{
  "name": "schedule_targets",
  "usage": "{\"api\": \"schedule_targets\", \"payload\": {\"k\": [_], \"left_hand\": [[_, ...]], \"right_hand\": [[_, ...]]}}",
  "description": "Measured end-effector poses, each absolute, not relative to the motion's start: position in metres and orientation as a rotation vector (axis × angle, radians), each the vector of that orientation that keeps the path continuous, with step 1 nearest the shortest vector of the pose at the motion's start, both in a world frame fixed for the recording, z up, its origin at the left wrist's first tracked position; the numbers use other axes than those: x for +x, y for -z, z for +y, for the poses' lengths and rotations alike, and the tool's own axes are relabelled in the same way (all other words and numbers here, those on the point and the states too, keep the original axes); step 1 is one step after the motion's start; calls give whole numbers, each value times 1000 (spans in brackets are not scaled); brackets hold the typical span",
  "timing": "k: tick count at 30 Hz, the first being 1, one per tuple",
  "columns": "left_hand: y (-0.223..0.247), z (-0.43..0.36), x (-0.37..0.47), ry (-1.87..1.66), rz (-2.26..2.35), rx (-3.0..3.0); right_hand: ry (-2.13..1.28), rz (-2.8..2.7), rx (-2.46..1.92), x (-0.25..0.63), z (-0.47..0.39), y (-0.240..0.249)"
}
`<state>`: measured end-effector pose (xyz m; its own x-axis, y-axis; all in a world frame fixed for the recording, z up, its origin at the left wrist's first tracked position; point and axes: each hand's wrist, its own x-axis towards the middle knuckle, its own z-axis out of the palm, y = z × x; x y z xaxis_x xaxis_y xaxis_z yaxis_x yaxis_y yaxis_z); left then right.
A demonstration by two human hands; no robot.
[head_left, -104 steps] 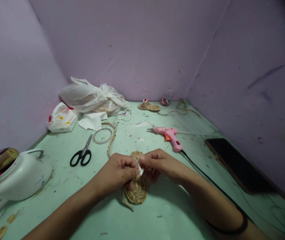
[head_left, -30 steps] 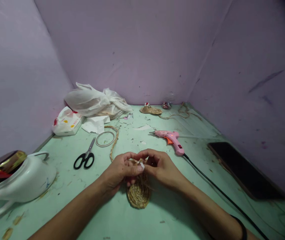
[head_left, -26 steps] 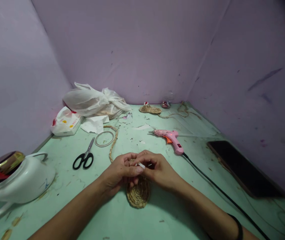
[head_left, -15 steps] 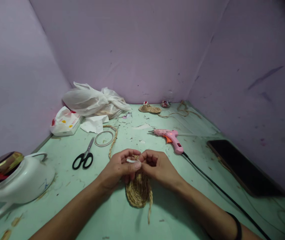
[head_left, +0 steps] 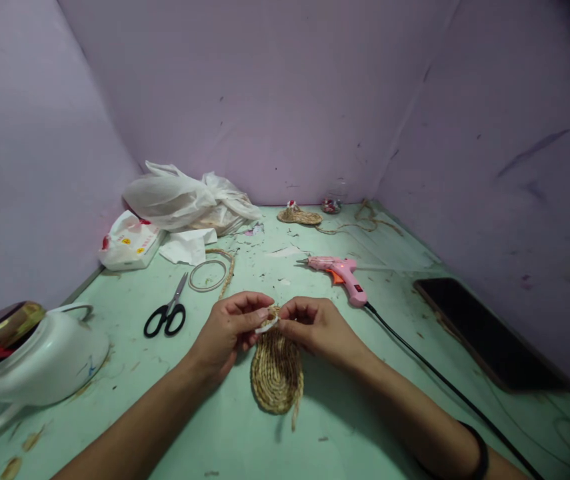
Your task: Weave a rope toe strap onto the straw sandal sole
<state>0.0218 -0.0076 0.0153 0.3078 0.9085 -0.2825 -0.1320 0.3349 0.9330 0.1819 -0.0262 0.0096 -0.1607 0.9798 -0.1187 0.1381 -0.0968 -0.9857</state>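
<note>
A woven straw sole of coiled braid lies between my hands, its rounded end toward me and a loose braid tail at its right edge. Over its far end is a small white strip. My left hand pinches the strip's left part between thumb and forefinger. My right hand is closed at the strip's right end, thumb and forefinger together. Fingers partly cover the far end of the sole.
Black-handled scissors and a ring lie left. A pink glue gun with a black cord and a dark phone are right. A white pot stands near left; a bag and small straw slipper lie behind.
My left hand has shifted slightly left and up, and the white strip now tilts the other way. More of the sole shows, and its loose tail sits closer to its edge.
</note>
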Motion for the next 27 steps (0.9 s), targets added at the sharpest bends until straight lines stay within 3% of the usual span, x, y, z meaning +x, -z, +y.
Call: {"api": "schedule_targets", "payload": {"k": [3, 11, 20, 24, 27], "left_hand": [[-14, -10, 23, -896, 1018, 1016], [-10, -10, 26, -900, 1058, 1073], [-14, -12, 29, -916, 1126, 1141], [-12, -12, 27, -853, 1040, 1142], [-11, -10, 25, -823, 944, 1048]], "right_hand": [[-1510, -1218, -1250, 179, -24, -6], [-1421, -1241, -1284, 173, -29, -7], [-664, -1612, -1277, 171, -44, -10], [-587, -1566, -1267, 174, -44, -10], [-709, -1462, -1279, 177, -40, -11]]}}
